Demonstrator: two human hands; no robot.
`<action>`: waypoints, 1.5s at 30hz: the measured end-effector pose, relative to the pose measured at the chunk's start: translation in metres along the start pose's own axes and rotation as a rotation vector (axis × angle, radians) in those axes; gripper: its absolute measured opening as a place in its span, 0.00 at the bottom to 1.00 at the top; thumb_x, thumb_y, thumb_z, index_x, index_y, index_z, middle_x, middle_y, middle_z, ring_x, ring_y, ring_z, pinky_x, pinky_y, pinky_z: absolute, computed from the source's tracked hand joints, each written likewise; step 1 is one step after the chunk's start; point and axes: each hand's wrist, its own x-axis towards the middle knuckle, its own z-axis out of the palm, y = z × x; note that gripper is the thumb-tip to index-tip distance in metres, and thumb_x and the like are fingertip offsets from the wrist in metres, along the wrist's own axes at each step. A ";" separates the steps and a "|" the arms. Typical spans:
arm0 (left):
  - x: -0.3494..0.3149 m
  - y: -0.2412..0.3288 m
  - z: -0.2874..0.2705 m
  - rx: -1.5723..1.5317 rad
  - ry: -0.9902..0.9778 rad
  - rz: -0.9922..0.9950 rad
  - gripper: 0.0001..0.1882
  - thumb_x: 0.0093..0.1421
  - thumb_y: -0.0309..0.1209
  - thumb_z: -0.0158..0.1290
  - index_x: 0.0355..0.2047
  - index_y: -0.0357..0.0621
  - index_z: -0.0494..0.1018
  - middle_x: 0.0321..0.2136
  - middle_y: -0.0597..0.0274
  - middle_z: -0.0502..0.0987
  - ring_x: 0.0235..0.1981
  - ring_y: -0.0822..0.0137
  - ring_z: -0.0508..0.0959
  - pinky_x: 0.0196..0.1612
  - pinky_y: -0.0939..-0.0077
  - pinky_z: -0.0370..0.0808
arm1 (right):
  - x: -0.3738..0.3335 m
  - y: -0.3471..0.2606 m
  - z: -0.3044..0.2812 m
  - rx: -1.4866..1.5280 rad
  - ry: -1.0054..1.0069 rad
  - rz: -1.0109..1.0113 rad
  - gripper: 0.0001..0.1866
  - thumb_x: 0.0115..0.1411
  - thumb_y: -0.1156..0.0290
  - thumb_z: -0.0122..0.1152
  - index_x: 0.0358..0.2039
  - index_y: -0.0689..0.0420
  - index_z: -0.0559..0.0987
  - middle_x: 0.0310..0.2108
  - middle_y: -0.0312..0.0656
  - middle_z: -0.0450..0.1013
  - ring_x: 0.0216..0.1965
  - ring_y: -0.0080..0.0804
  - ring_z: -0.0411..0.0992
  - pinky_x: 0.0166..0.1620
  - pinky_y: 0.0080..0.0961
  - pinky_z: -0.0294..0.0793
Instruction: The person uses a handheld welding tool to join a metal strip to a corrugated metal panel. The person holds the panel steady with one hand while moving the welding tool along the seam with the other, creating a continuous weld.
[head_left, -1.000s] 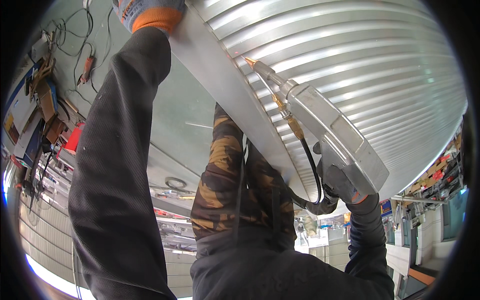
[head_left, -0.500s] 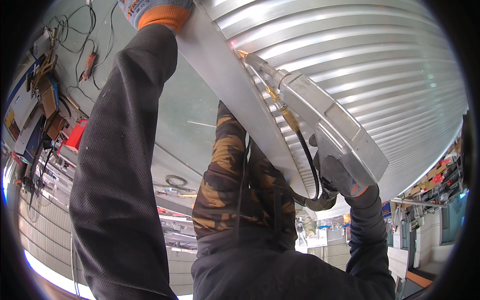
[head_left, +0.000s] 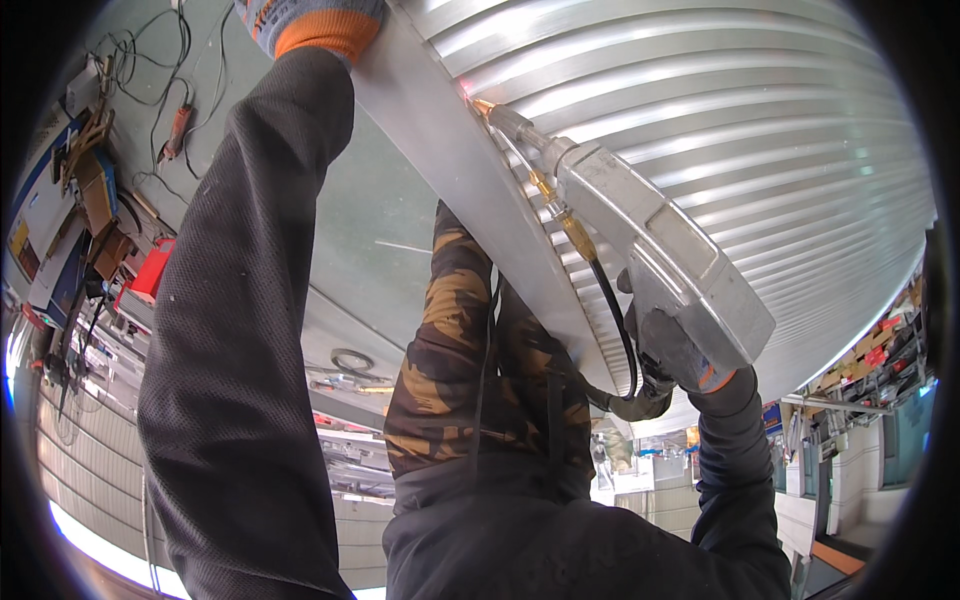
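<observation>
In a grey glove with an orange cuff, my right hand (head_left: 672, 345) is wrapped round the grip of a silver handheld laser welding gun (head_left: 650, 235). Its copper nozzle tip (head_left: 483, 106) meets the seam between a flat metal edge strip (head_left: 450, 160) and a ribbed, shiny metal panel (head_left: 720, 120). A small reddish glow shows at the tip. A brass fitting and black hose run along the gun's side. My left hand (head_left: 315, 22), gloved alike, lies at the strip's far end; its fingers are cut off by the upper edge of the picture.
Loose black cables and an orange power tool (head_left: 178, 132) lie on the green-grey floor (head_left: 370, 225) to the left. Farther left are cardboard boxes (head_left: 97, 190) and a red box (head_left: 152, 270). A thick hose (head_left: 640, 405) hangs below the gun near my legs.
The welding gun has shifted very slightly up and to the left along the seam. My left hand stays in place.
</observation>
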 end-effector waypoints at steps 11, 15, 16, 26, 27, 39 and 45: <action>0.004 -0.003 -0.007 0.027 0.000 0.000 0.34 0.72 0.49 0.43 0.70 0.40 0.61 0.70 0.38 0.58 0.72 0.40 0.57 0.73 0.53 0.55 | 0.005 -0.027 -0.002 0.214 0.023 0.314 0.23 0.61 0.72 0.69 0.57 0.56 0.77 0.51 0.40 0.77 0.47 0.28 0.78 0.47 0.24 0.79; 0.001 0.008 0.005 -0.007 -0.005 0.007 0.34 0.72 0.50 0.43 0.70 0.40 0.60 0.71 0.38 0.58 0.72 0.40 0.56 0.73 0.53 0.55 | -0.005 -0.011 -0.007 0.514 -0.039 0.424 0.24 0.62 0.70 0.68 0.59 0.54 0.76 0.55 0.41 0.75 0.49 0.29 0.77 0.48 0.25 0.80; -0.003 0.012 0.010 -0.018 -0.011 0.006 0.34 0.72 0.50 0.43 0.70 0.40 0.60 0.71 0.38 0.58 0.72 0.40 0.56 0.73 0.53 0.55 | -0.009 -0.007 -0.009 0.622 -0.030 0.448 0.24 0.61 0.70 0.68 0.58 0.54 0.76 0.55 0.41 0.75 0.50 0.29 0.77 0.48 0.26 0.80; 0.001 0.004 0.007 0.011 -0.019 0.011 0.34 0.72 0.50 0.43 0.70 0.40 0.60 0.71 0.39 0.57 0.72 0.41 0.55 0.73 0.53 0.54 | -0.010 -0.002 -0.002 -0.260 -0.035 -0.044 0.24 0.58 0.68 0.70 0.55 0.51 0.78 0.54 0.39 0.75 0.52 0.33 0.76 0.53 0.32 0.80; 0.001 0.005 0.007 0.013 -0.018 0.011 0.34 0.72 0.50 0.43 0.70 0.40 0.60 0.71 0.39 0.57 0.73 0.41 0.55 0.73 0.53 0.54 | -0.007 -0.004 -0.001 -0.345 -0.032 -0.090 0.24 0.57 0.68 0.71 0.55 0.51 0.78 0.54 0.39 0.75 0.53 0.34 0.76 0.53 0.33 0.80; 0.001 0.004 0.001 0.020 -0.028 0.000 0.34 0.72 0.51 0.43 0.70 0.40 0.60 0.72 0.40 0.56 0.73 0.42 0.54 0.74 0.53 0.53 | -0.007 -0.010 -0.007 0.763 -0.052 0.349 0.29 0.65 0.71 0.63 0.66 0.55 0.70 0.60 0.40 0.74 0.59 0.34 0.75 0.61 0.31 0.76; 0.004 -0.002 -0.003 0.031 -0.020 -0.012 0.35 0.72 0.51 0.43 0.70 0.41 0.60 0.72 0.41 0.56 0.74 0.42 0.53 0.74 0.53 0.53 | -0.007 -0.007 -0.005 0.585 -0.032 0.241 0.28 0.66 0.71 0.63 0.65 0.57 0.70 0.57 0.42 0.76 0.56 0.31 0.77 0.57 0.29 0.78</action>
